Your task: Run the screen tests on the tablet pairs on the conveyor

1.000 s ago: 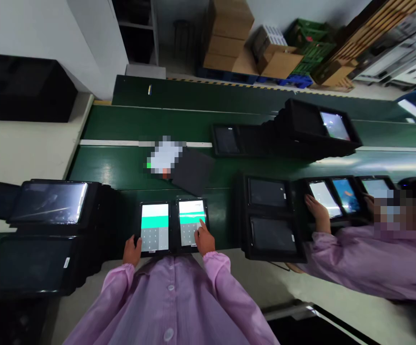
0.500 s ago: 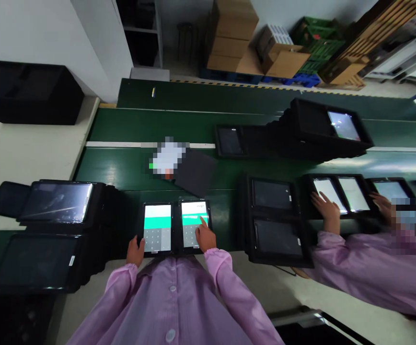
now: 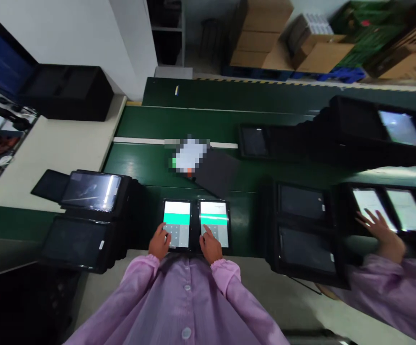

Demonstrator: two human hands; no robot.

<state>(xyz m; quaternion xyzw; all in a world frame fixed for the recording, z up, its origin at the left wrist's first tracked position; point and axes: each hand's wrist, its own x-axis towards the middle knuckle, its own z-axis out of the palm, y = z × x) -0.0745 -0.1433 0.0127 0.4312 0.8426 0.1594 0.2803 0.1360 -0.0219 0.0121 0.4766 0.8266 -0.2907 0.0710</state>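
Note:
Two lit tablets lie side by side on the green bench in front of me, each showing a white top, a green band and a grey keypad. My left hand (image 3: 159, 243) rests on the lower left of the left tablet (image 3: 177, 218), fingers curled, a fingertip on the keypad. My right hand (image 3: 211, 245) has its forefinger out on the keypad of the right tablet (image 3: 215, 215), the other fingers folded in. Neither hand holds anything. Pink sleeves cover both arms.
Stacks of black tablets stand at my left (image 3: 91, 191) and right (image 3: 303, 203). A dark grey pad (image 3: 218, 173) and a blurred paper (image 3: 190, 155) lie on the green belt (image 3: 146, 124). A co-worker's hand (image 3: 376, 225) touches a lit tablet (image 3: 371, 203) far right. Cardboard boxes (image 3: 261, 33) stand behind.
My left hand has moved from the left tablet's edge onto its keypad. My right forefinger has drawn back lower on the right keypad. The view has swung left.

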